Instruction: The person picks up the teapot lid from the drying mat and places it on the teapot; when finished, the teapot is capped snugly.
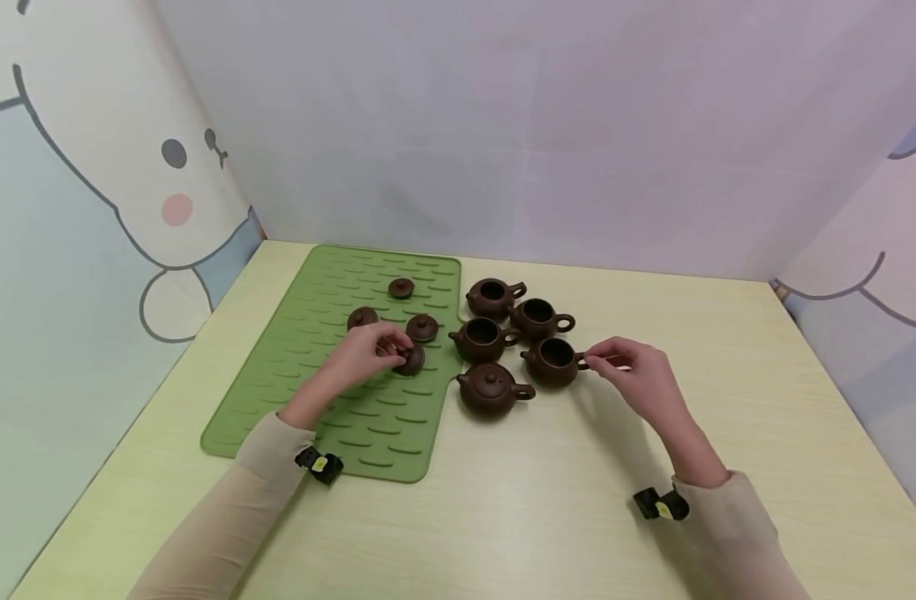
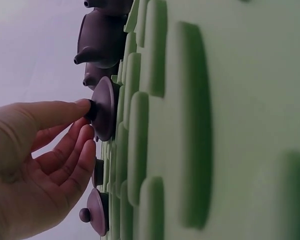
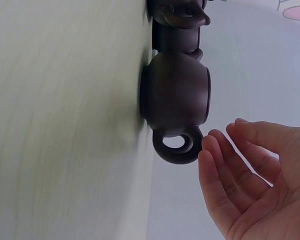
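Observation:
My left hand (image 1: 363,354) pinches the knob of a dark brown teapot lid (image 1: 413,361) over the green mat; in the left wrist view the lid (image 2: 106,111) stands close to the mat's ridges. On the right, my right hand (image 1: 641,375) has its fingertips right at the handle of a lidless teapot (image 1: 551,372). The right wrist view shows its fingers relaxed, thumb apart from that teapot's handle (image 3: 176,156). Nearest me in the group, another teapot (image 1: 488,404) wears its lid.
More lids lie on the green mat (image 1: 277,400): one at the back (image 1: 401,287), one at left (image 1: 362,317), one in the middle (image 1: 422,327). Lidless teapots stand beside the mat's right edge: a back one (image 1: 482,302), a right one (image 1: 531,327) and a left one (image 1: 478,346).

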`<action>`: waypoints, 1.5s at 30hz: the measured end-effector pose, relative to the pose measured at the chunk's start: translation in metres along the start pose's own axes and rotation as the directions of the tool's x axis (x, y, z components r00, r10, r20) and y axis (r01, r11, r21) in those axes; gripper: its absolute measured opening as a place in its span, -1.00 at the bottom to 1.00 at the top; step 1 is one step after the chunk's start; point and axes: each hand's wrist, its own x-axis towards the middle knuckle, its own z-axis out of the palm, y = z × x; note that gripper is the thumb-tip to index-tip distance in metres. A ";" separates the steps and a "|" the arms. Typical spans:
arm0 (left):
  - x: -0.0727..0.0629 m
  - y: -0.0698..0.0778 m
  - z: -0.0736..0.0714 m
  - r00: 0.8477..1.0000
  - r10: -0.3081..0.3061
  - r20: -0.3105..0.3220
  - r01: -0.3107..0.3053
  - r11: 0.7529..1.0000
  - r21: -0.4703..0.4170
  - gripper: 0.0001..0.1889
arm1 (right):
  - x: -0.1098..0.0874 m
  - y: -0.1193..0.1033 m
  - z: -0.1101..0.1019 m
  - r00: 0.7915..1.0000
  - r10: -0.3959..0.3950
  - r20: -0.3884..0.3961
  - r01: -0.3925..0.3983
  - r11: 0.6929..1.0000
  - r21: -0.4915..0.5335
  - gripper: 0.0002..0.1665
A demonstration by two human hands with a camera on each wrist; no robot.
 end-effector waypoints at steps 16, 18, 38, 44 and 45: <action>0.001 0.002 0.002 1.000 0.005 0.002 -0.005 1.000 0.002 -0.85 | 0.004 0.009 0.001 0.998 0.019 -0.062 -0.019 1.000 -0.004 -0.85; 0.001 0.002 0.002 1.000 0.005 0.000 -0.005 1.000 0.002 -0.85 | 0.004 0.010 0.002 0.998 0.016 -0.066 -0.016 1.000 -0.008 -0.85; 0.006 0.010 0.000 0.999 0.030 -0.036 -0.030 1.000 -0.006 -0.87 | 0.011 0.018 0.005 1.000 0.020 0.006 -0.020 1.000 0.006 -0.78; 0.009 0.015 -0.001 0.998 0.047 -0.042 -0.047 0.999 -0.011 -0.86 | 0.014 0.018 0.007 0.999 0.025 0.033 -0.025 1.000 0.009 -0.75; 0.009 0.016 -0.002 0.998 0.048 -0.041 -0.048 0.999 -0.010 -0.86 | 0.014 0.019 0.007 0.999 0.026 0.037 -0.026 1.000 0.009 -0.76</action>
